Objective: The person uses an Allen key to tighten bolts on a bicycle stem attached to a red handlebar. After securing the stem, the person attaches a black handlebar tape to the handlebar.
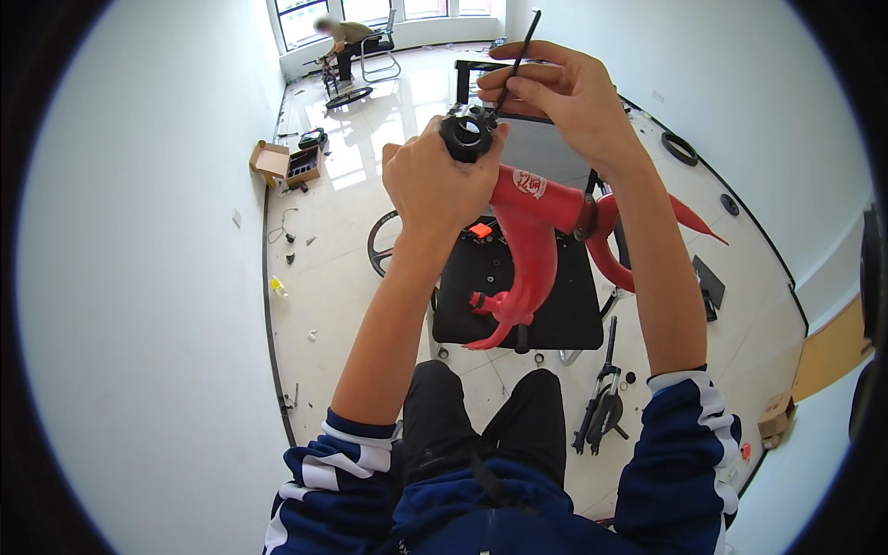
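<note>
My left hand (433,180) is wrapped round a black ring-shaped clamp (465,132) with a round opening, at the end of a red bike frame (529,250). The frame's thick tube carries a pale badge, and its curved parts hang over a black chair (453,310). In my right hand (564,97) a thin black hex key (521,57) is pinched between the fingers. The key slants upward, its lower end at the right side of the clamp. Whether its tip sits in a bolt is too small to tell.
Small parts and an orange piece (480,230) lie on the chair seat. A bicycle fork (603,398) is on the floor to its right. Further off are an open cardboard box (270,159), a tyre (680,148) and a seated person (347,39) beside a bike.
</note>
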`<state>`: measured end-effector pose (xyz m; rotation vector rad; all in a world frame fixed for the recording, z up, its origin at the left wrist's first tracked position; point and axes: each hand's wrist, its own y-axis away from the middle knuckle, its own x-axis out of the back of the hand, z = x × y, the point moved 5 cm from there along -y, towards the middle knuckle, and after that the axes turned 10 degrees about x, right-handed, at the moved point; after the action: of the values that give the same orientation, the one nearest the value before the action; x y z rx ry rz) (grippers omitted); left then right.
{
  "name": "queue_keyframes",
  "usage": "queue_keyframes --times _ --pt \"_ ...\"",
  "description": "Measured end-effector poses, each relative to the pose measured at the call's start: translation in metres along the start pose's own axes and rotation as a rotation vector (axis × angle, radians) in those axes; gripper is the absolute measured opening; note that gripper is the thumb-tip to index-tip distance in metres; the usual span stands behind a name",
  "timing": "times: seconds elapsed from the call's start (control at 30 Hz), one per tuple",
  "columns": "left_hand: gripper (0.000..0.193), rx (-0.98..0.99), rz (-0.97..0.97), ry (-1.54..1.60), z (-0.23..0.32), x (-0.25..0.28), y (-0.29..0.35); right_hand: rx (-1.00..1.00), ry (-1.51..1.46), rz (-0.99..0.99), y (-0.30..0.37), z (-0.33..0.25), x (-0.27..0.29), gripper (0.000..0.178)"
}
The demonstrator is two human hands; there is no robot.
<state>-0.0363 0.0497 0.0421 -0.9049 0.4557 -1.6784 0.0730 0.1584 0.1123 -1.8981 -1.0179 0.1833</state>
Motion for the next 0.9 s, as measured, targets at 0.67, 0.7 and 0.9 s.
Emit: queue_keyframes --times 0.67,0.7,0.9 --pt "0.044 0.001 -0.022 0.024 -0.003 0.002 0.001 -0.043 0.184 -0.222 -0.007 -0.007 -0.001 0.028" --pt "0.044 0.005 -0.022 0.025 -0.003 0.002 0.001 -0.047 0.164 -0.227 -0.008 -0.006 0.0 0.027" --pt "0.046 0.012 -0.031 0.054 -0.003 0.0 0.0 -0.114 0.331 -0.266 -0.012 -0.007 0.005 0.023"
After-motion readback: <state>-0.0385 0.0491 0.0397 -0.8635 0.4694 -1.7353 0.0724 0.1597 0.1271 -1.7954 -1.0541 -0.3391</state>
